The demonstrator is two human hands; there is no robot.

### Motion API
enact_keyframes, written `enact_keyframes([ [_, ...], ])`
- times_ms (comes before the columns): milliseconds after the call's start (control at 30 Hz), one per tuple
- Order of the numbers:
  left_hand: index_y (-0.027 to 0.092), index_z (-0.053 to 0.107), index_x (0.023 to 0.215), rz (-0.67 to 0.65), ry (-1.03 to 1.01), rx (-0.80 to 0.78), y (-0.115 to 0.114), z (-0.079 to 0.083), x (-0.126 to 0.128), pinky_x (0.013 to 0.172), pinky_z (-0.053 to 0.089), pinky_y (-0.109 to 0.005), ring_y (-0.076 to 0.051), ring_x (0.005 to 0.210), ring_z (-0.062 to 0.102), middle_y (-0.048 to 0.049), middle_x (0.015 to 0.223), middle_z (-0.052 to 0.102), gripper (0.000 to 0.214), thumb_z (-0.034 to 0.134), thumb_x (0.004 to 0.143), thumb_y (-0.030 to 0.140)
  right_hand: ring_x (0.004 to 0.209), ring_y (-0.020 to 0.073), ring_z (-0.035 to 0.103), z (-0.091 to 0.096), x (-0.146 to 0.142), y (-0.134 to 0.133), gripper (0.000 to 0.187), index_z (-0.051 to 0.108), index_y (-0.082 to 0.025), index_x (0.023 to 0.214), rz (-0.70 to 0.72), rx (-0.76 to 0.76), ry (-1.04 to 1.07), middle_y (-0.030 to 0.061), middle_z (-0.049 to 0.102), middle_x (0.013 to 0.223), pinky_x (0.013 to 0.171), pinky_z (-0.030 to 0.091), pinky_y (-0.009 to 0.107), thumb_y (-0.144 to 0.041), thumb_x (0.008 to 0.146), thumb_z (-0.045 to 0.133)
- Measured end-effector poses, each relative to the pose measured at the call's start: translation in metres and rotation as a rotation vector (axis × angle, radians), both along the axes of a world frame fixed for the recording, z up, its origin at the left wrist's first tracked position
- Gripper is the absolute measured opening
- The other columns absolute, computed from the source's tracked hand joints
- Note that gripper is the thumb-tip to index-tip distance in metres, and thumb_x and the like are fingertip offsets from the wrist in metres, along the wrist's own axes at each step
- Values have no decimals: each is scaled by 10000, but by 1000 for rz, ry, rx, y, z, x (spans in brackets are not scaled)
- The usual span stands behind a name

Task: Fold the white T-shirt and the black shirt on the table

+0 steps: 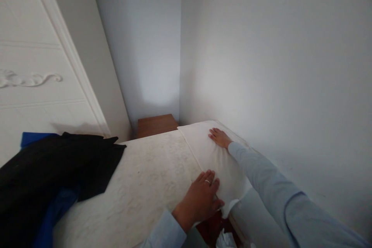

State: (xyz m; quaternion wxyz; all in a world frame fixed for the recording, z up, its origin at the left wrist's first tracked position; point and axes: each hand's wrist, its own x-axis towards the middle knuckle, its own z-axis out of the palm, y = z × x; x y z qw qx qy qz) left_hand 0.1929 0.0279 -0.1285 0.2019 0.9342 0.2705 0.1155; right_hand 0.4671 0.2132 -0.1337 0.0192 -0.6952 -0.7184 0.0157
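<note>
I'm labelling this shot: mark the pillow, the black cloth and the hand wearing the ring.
pillow (207,155): head view, bare middle of its top face.
black cloth (58,166): head view, middle of the fabric.
left hand (202,197): head view, back of the hand.

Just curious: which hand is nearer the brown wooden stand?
Right. The right hand lies on the pillow's far end, by the wooden stand; the left hand presses its near end.

white pillow (212,159), plain case, slightly dented, lying flat on bare mattress (151,178), long side along the wall (276,66), near corner hanging off mattress edge
</note>
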Motion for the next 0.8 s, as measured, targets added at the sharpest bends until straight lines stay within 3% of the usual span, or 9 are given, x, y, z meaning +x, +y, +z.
enact_keyframes([
  [167, 135, 431, 1496, 81, -33, -7, -19, -5, 9, 1268, 222, -512, -316, 1513, 253, -201, 1599, 316, 654, 557, 936, 449, 1501, 319, 257, 10, -10, -5, 612, 375, -78, 1526, 7, 13, -6, 201, 290, 1613, 1196, 243, 513, -436, 1042, 272],
  [267, 105, 395, 1515, 148, -36, -22, -26, -11, 17, 1276, 194, -534, -325, 1523, 216, -212, 1607, 283, 683, 551, 936, 433, 1510, 278, 248, 17, -37, -14, 623, 347, -30, 1531, 85, 46, 4, 218, 286, 1609, 1222, 214, 452, -408, 1050, 233],
  [333, 111, 397, 1516, 187, -47, -23, -29, -14, 20, 1281, 186, -535, -318, 1524, 218, -193, 1609, 295, 675, 539, 939, 431, 1509, 225, 259, 19, -60, -26, 610, 339, -78, 1549, 181, 49, 13, 170, 302, 1614, 1237, 191, 391, -417, 1054, 231],
  [400, 136, 411, 1512, 210, -73, -14, -32, -16, 20, 1284, 190, -536, -304, 1520, 243, -165, 1604, 327, 642, 525, 945, 414, 1506, 221, 271, 18, -85, -43, 594, 374, -141, 1542, 319, 34, 36, 136, 321, 1612, 1246, 174, 407, -455, 1047, 283],
  [500, 155, 443, 1494, 225, -114, 2, -36, -19, 17, 1278, 209, -556, -312, 1513, 266, -160, 1605, 333, 599, 513, 947, 391, 1500, 273, 282, 20, -118, -78, 618, 426, -101, 1505, 476, -13, 168, 193, 342, 1589, 1237, 201, 474, -489, 1027, 366],
  [600, 197, 466, 1483, 232, -155, 12, -46, -32, 13, 1253, 266, -592, -335, 1491, 317, -159, 1588, 369, 558, 480, 954, 374, 1481, 263, 325, 33, -146, -123, 631, 454, -89, 1478, 527, -23, 453, 206, 380, 1566, 1225, 245, 476, -518, 1018, 402],
  [700, 333, 470, 1479, 217, -185, -7, -62, -57, 11, 1214, 372, -548, -306, 1437, 414, -92, 1537, 464, 522, 413, 962, 372, 1375, 227, 482, 48, -169, -176, 565, 552, -161, 1401, 607, -26, 794, 145, 540, 1462, 1175, 346, 431, -548, 1004, 440],
  [800, 461, 483, 1441, 226, -147, -44, -80, -89, 8, 1071, 524, -481, -292, 1365, 499, -39, 1463, 550, 499, 417, 947, 430, 1061, 196, 680, 40, -187, -227, 495, 720, -158, 1094, 807, -185, 1057, 120, 734, 1132, 973, 505, 339, -541, 1009, 419],
])
